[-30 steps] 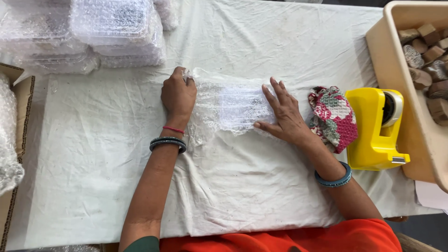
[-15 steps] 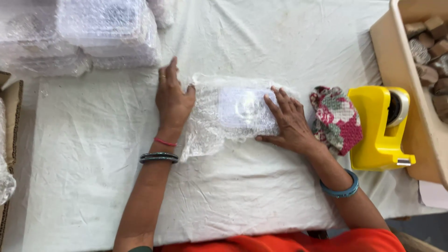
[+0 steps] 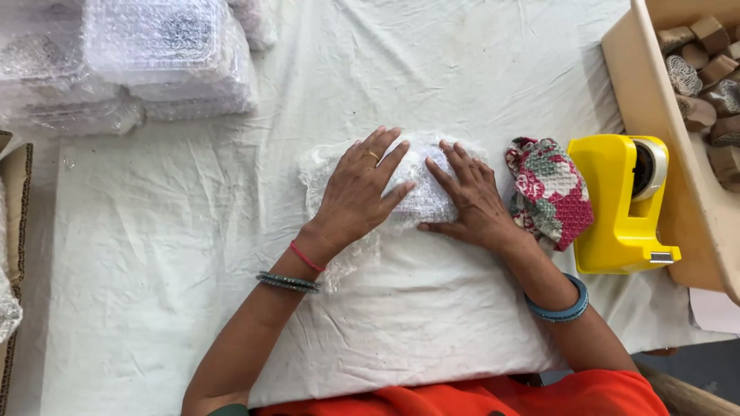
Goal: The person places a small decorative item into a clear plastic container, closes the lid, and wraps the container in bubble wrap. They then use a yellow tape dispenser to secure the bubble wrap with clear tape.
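1. Both hands have closed in since the earlier frame: the left hand [image 3: 356,192] now lies on top of the bubble-wrap bundle [image 3: 420,202], no longer out at its left end.
2. Right hand [image 3: 472,202] lies flat on the bundle's right half, fingers spread, pinching nothing.
3. Left hand is likewise open, palm down, fingers fanned toward the right hand.
4. Bundle sits mid-table on the white cloth [image 3: 154,254], directly under both palms, long axis running left to right; the hands look equally near.
5. Floral pouch [image 3: 549,191] and yellow tape dispenser [image 3: 620,204] wait just right of the right hand.
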